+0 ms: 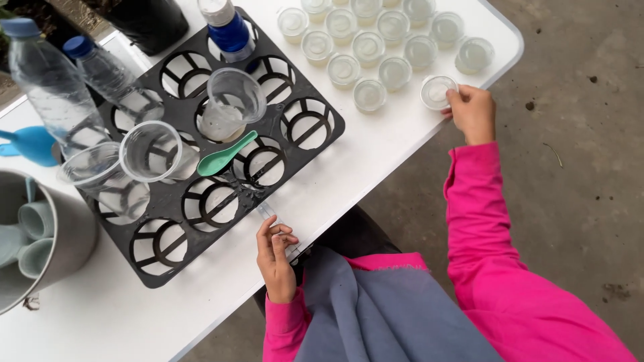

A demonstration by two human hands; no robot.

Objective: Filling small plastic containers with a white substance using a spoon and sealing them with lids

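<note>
My right hand [471, 110] reaches to the table's far right edge and grips a small lidded clear cup [437, 92]. That cup sits beside a cluster of several similar small lidded cups [376, 47]. My left hand [275, 255] rests at the near table edge with its fingers curled on a thin clear tube or dropper [268, 214]. A black plastic tray [201, 201] with round openings lies just beyond it. Three clear plastic cups [231, 100] stand in the tray, and a green spoon [225, 155] lies across it.
Two clear water bottles [50, 84] with blue caps stand at the tray's left, and a blue-labelled bottle [228, 30] at its far end. A grey bucket [64, 241] holding pale scoops sits at the left edge. A blue scoop [30, 144] lies nearby. Concrete floor [577, 167] is on the right.
</note>
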